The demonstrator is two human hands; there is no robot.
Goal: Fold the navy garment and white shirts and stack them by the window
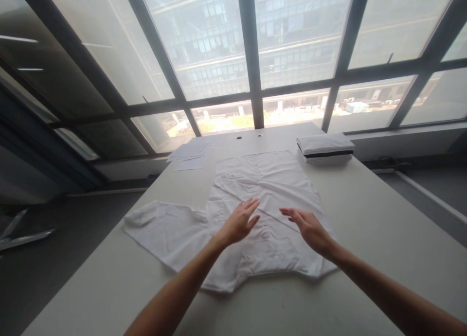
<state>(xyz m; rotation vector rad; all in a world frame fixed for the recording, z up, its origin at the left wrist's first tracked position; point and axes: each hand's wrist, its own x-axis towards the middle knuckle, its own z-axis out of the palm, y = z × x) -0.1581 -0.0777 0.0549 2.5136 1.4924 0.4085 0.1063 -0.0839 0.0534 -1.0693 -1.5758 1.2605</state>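
A white shirt [270, 190] lies spread over the table, creased across its middle. One sleeve [168, 229] stretches out to the left; no second sleeve shows on the right. My left hand [241, 221] is over the middle of the shirt, fingers extended and thumb apart, holding nothing. To its right, my right hand [308, 226] has its fingers stretched out towards the left, also with nothing in it. Whether either palm touches the cloth I cannot tell.
The shirt rests on a white table [379, 238]. At the back right is a stack of folded cloth [324, 146], white with a dark layer. Sheets of paper [189, 151] lie at the back left. Large windows [295, 39] rise behind the table.
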